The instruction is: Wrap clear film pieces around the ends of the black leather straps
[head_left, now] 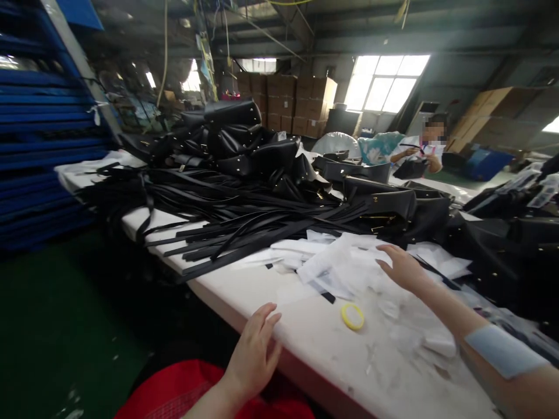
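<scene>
White sheets (327, 263) beside right hand (405, 269), perhaps touching.

Head-worn view, facing forward and down, left hand (255, 352) near

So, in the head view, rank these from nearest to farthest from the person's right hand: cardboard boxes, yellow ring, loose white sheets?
From the right hand:
1. Loose white sheets: just left of it.
2. Yellow ring: on the table, lower left of the hand.
3. Cardboard boxes: stacked far behind the table.
</scene>
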Tool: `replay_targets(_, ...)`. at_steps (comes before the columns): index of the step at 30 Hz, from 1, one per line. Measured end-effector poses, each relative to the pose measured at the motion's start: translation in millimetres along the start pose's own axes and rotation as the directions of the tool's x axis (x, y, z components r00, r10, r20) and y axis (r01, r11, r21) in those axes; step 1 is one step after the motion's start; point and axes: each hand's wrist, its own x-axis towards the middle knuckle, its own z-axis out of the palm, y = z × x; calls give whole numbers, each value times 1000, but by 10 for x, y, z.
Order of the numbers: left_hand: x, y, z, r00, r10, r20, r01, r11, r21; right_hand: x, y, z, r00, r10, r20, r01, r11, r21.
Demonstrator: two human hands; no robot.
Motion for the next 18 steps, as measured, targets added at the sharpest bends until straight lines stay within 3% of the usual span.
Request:
replay_targets(5,-289,-249,-152,990,-73,-119,78,996,40,619,-1013,228,989,-104,104,93,990,105)
replay_targets(9,-449,-369,-299,986,-103,-132,105,994,11,850,-1611,336,973,-151,176,124,980,156)
replay_targets(13,-383,-413,-436,996,-87,-38,84,994,-66,679,-2061,277,952,-216,219,167,961,222)
replay_targets(18,205,-325,-332,984,-12,176,13,1000,-6,-25,-2524,121,935,-277,222,186,914,360)
